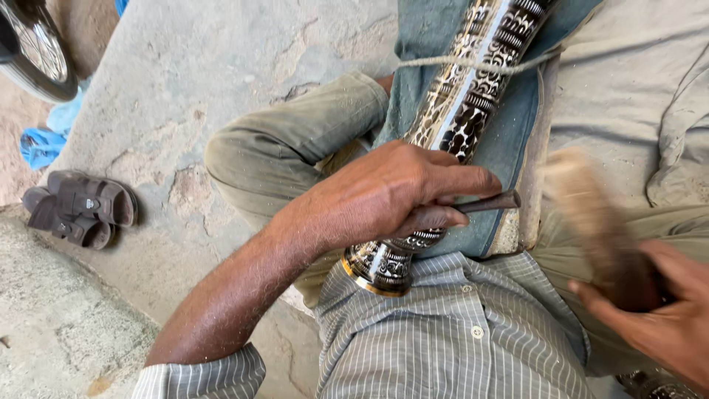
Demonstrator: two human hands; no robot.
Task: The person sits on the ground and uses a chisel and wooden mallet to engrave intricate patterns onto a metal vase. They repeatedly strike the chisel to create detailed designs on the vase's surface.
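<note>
While the left hand [391, 196] is closed round a thin dark metal tool [487, 202], its tip pokes out to the right, just past the fingers; hand rests on a long carved pole [461, 103], black w/ silver patterning & a pale stripe down the middle; pole lies across the person's lap on a blue-grey cloth [509, 140], brass-coloured ring at its near end touching the striped shirt [458, 332]; a rope [473, 65] crosses over the pole near the top. Right hand [657, 310], lower right, grips a wooden mallet [591, 214]; mallet is motion-blurred, so head shape is hard to tell; it's held beside the tool, apart from it. Person sits w/ bent knee in olive trousers [295, 148] on cracked concrete floor [185, 74]; brown sandals [77, 208] lie well to the left; part of a wheel [37, 52] at top-left corner.
</note>
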